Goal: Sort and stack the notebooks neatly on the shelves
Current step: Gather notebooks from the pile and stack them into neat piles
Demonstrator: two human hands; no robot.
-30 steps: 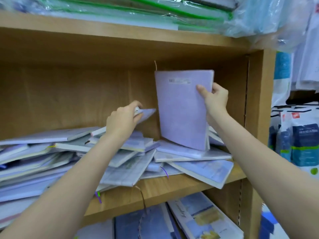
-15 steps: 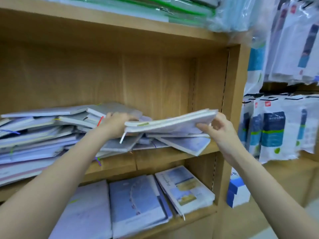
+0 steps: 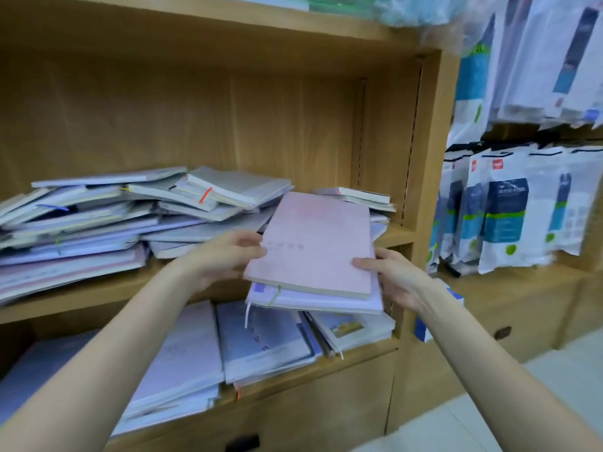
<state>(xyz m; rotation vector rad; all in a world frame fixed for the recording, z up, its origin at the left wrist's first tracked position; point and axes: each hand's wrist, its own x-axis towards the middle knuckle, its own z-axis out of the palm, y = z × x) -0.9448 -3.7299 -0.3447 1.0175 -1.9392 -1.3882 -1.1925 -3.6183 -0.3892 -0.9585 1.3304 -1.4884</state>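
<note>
A small stack of notebooks, a pink notebook (image 3: 313,243) on top of lilac ones, was held in the air in front of the middle shelf (image 3: 396,234), near its right end. It was gripped at its left edge by the left hand (image 3: 228,256) and at its right edge by the right hand (image 3: 391,278), fingers curled under and thumbs over. The gathering step was judged to be in hand. A messy pile (image 3: 107,220) was left across the shelf's left side; squaring the held edges and finding a flat spot was judged necessary next.

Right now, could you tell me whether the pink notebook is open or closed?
Closed: the pink notebook shows an unbroken cover with its page edge beneath, lying flat atop a lavender notebook, both held between left hand and right hand.
</note>
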